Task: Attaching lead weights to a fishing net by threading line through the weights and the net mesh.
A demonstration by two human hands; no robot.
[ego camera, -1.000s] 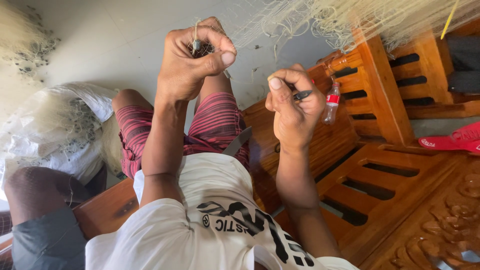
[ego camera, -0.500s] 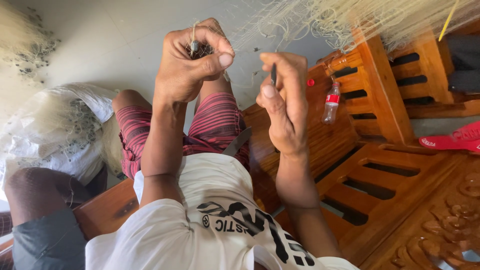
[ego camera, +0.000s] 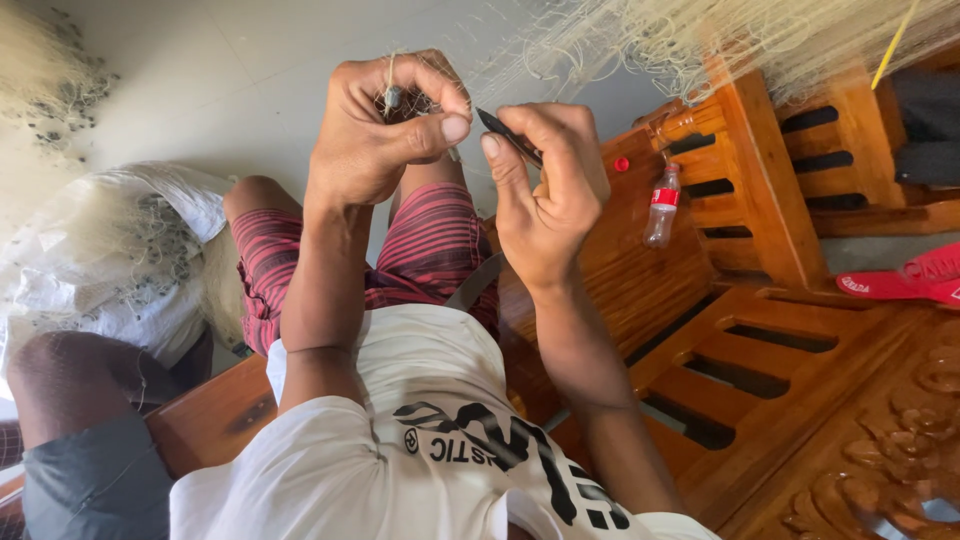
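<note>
Fingers (ego camera: 455, 128) pinch one net (ego camera: 640, 40); one needle (ego camera: 508, 135).

Net (ego camera: 640, 40): pale cream mesh; dark slim netting needle (ego camera: 510, 135) just below it. Shorts (ego camera: 430, 240) under the net: red with dark stripes; shirt (ego camera: 400, 450) below them white with black print. Right of the shorts: orange-brown slatted wooden bench (ego camera: 740, 250), clear bottle (ego camera: 661, 205) with red label and cap, red sandal (ego camera: 900, 280).
</note>
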